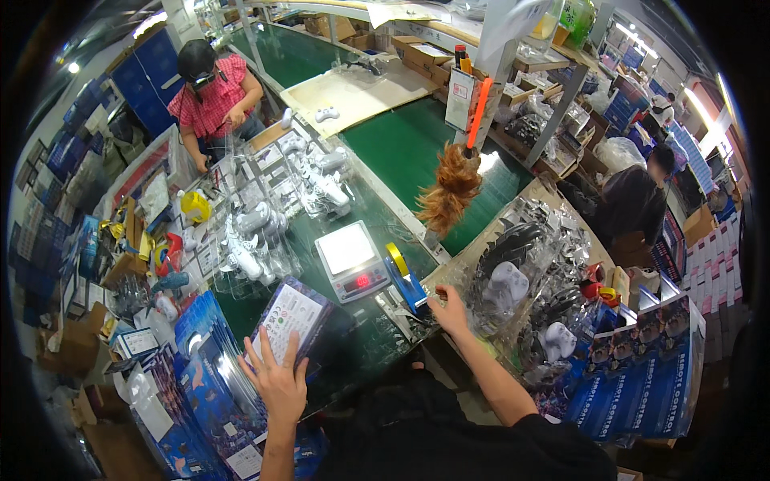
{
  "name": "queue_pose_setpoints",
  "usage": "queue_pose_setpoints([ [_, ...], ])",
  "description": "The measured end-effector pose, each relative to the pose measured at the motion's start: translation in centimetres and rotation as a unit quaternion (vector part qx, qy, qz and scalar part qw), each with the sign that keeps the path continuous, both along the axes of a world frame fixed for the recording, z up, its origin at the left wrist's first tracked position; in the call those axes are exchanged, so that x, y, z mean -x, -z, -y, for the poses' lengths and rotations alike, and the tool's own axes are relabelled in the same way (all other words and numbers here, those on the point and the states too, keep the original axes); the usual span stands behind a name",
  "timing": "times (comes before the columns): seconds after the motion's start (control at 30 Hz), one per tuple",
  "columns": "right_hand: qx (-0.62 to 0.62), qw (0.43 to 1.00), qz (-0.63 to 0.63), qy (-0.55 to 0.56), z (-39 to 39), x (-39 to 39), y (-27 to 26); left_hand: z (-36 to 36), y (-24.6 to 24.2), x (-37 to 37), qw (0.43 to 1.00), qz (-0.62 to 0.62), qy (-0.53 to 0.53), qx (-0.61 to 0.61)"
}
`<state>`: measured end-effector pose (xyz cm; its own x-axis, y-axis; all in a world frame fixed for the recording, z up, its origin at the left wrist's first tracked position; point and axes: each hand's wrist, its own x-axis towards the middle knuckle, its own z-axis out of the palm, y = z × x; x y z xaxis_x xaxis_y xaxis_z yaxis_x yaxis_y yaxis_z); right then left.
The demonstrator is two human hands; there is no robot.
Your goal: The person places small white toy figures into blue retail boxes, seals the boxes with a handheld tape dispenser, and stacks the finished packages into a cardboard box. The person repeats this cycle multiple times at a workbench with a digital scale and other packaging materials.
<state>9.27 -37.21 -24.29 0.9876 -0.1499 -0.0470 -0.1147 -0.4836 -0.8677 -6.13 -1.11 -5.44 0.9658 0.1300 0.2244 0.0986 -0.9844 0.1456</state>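
My left hand (278, 382) lies with spread fingers on a blue printed box (292, 318), whose white back panel bears writing and symbols. At the near end of a blue tape dispenser (411, 288) with a yellow roll is my right hand (448, 309); its thumb and fingertips are at the cutting end, and whether they pinch a piece of tape is too small to tell. Between the hands, farther off, a digital scale (354, 261) with a lit red display stands on the green work surface (355, 337).
White game controllers (246, 255) in clear plastic trays cover the left bench. Flat blue packages (210, 385) are stacked at the near left, more blue boxes (631, 385) at the right. A feather duster (451, 189) stands beyond the dispenser. A person (213, 102) works across the bench; another (628, 198) is at the right.
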Motion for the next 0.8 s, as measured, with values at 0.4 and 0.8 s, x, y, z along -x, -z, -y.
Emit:
queue_pose_setpoints([
  [0.4,-0.069,0.993,0.042,-0.082,0.3,-1.7,1.8,0.5,0.0,-0.2,1.000,-0.008,-0.017,-0.021],
  [0.8,0.286,0.905,-0.128,-0.288,2.7,0.2,-2.3,0.2,0.4,-0.3,0.999,0.046,0.010,0.018],
])
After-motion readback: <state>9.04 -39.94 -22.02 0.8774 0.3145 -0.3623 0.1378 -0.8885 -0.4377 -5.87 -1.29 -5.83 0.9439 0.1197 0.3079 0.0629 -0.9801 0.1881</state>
